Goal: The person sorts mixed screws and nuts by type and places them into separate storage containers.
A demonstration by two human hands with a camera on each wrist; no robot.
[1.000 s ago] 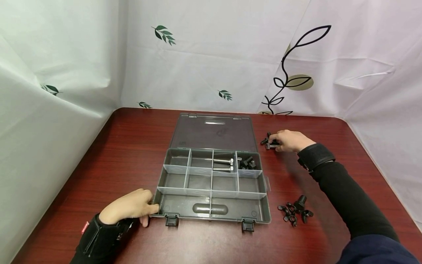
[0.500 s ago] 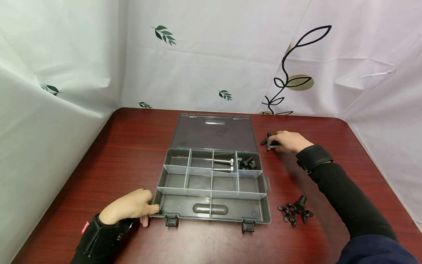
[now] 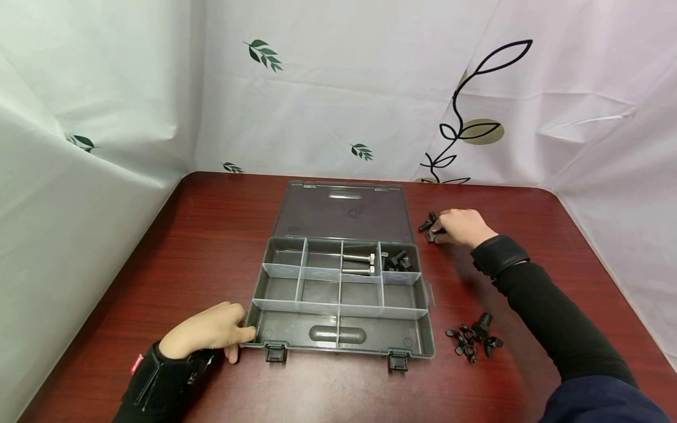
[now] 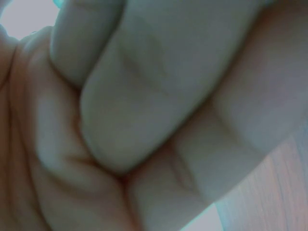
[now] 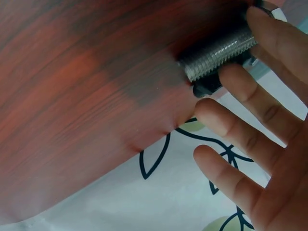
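- Right hand (image 3: 462, 227): thumb and a fingertip pinching one dark bolt (image 5: 220, 55); my other fingers spread, not curled round it. Whether the bolt is off the table, I can't tell.
- Bolt sits at my fingertips, beyond the palm, on the right of the table. Seen from the wrist, its threaded end points out past my fingers and its head end is back by my thumb. From above, the long axis runs roughly sideways; I can't tell head from tip there.
- Right hand is plainly nearer; my left is well apart, across the box.
- From this grip, the organizer box (image 3: 296, 325) lies to the left and closer to my body. I judge that leftward line, with the bolt lying sideways, to be the relation that counts.
- Just beyond my fingertips: more dark bolts (image 3: 425, 226), loosely bunched.
- Left hand (image 3: 208, 332): holds the box's front left corner, thumb over the rim. Wrist view blurred; fingers folded in.
- Box: lid (image 3: 344, 211) laid back; silver bolts (image 3: 358, 258) in the third back compartment, dark ones (image 3: 399, 257) in the rightmost.
- Right of box, nearer me: black wing nuts (image 3: 489, 348) beside a thick dark bolt (image 3: 482, 325).
- Against the earlier frame: right wrist slightly further left, knuckles more bunched, less bolt showing. Left hand and box unchanged.
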